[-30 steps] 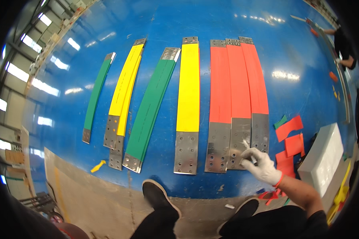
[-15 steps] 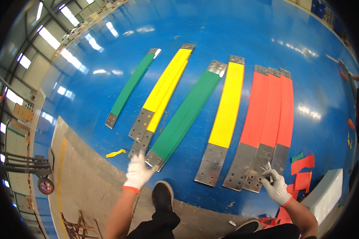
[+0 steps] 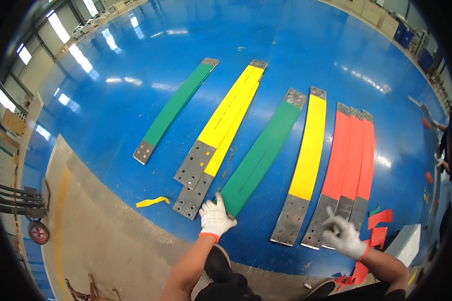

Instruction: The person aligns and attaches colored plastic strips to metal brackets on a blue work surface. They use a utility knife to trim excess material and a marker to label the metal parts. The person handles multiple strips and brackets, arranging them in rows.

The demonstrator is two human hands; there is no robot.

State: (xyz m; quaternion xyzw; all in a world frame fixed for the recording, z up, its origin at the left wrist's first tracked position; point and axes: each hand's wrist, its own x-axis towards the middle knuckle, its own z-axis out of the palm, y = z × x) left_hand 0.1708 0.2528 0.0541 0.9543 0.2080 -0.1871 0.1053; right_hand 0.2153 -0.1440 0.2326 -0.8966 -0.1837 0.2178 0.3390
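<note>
My gloved left hand (image 3: 215, 218) is closed about the near end of a green-sleeved flat metal bar (image 3: 266, 150), thumb on one side and fingers on the other. It hides that bar's bare end. Left of it lie two overlapping yellow-sleeved bars (image 3: 228, 113), their drilled metal ends toward me. My gloved right hand (image 3: 347, 240) hovers, slightly blurred, over the bare ends of several red-sleeved bars (image 3: 336, 155). Its fingers are bent around something thin that I cannot make out. A single yellow-sleeved bar (image 3: 309, 150) rests between the green and red ones.
Another green-sleeved bar (image 3: 178, 103) lies far left on the blue floor (image 3: 135, 105). A yellow scrap (image 3: 153, 201) is near the concrete edge. At right are red scraps (image 3: 379, 218) and a white block (image 3: 404, 245). A wheeled cart (image 3: 22, 208) stands left; another person (image 3: 444, 145) is far right.
My left hand has moved right, from beside the green-sleeved bar onto its near end. My right hand still hovers over the red-sleeved bars' ends, turned somewhat. The view has shifted.
</note>
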